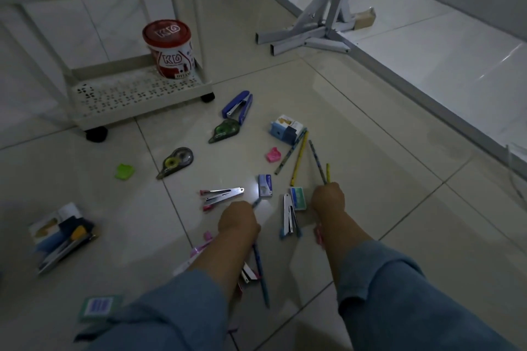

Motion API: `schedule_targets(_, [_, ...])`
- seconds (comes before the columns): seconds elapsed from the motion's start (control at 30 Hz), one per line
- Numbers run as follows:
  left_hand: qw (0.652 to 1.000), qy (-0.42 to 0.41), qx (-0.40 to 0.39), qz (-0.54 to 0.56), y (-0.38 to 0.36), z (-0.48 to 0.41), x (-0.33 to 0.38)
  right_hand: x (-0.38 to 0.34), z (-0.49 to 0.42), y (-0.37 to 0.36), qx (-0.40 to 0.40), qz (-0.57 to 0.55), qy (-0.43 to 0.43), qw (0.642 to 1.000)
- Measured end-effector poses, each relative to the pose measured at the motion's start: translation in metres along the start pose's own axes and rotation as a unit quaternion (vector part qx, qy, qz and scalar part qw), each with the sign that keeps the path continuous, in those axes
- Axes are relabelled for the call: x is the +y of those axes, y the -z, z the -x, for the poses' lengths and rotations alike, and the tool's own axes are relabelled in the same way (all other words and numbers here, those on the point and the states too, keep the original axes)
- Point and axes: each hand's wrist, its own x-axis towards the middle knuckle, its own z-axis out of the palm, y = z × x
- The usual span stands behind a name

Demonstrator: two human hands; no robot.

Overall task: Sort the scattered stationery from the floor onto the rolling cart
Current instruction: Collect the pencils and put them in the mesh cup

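Stationery lies scattered on the floor (pixel 370 179) at frame centre, among it a blue stapler (pixel 238 107). At lower centre the left hand (pixel 238 219) curls round a blue pencil (pixel 261 271). Just right of it, the right hand (pixel 328 199) grips two pencils (pixel 318 161). The rolling cart (pixel 137 94) stands at upper left, with a red tub (pixel 168 48) on it.

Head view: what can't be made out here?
1. Left hand and right hand: the fingers are hidden behind the backs of the hands, so the grip on the blue pencil and the two pencils is unseen.
2. Pink items: mostly covered by the left forearm.
3. Cart: upper part cut off by the top edge.
4. Box at far left: blurred and dim, print unreadable.
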Motion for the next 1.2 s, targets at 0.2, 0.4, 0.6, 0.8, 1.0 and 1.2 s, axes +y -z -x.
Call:
schedule_targets(0.2, [0.998,-0.002,0.036,0.06,-0.001,-0.002,0.006,-0.011,-0.009,0.009,0.025,-0.077,0.036,0.996])
schedule_targets(0.4, [0.964,-0.018,0.099,0.248,0.019,-0.024,0.008,-0.045,-0.025,0.008,0.003,-0.085,0.038,0.996])
schedule_targets(0.6, [0.902,-0.004,0.132,0.412,0.034,-0.046,-0.006,-0.076,-0.038,-0.016,-0.04,-0.087,0.035,0.995])
schedule_targets(0.8, [0.773,0.072,0.092,0.623,0.037,-0.053,-0.025,-0.079,-0.042,-0.038,-0.01,-0.061,0.036,0.997])
schedule_targets(1.0, [0.675,0.07,0.056,0.732,0.048,-0.049,-0.032,-0.083,-0.043,-0.026,-0.021,-0.021,0.024,0.999])
schedule_targets(1.2, [0.657,0.072,0.061,0.748,0.049,-0.043,-0.032,-0.078,-0.032,-0.02,-0.059,-0.042,0.005,0.997])
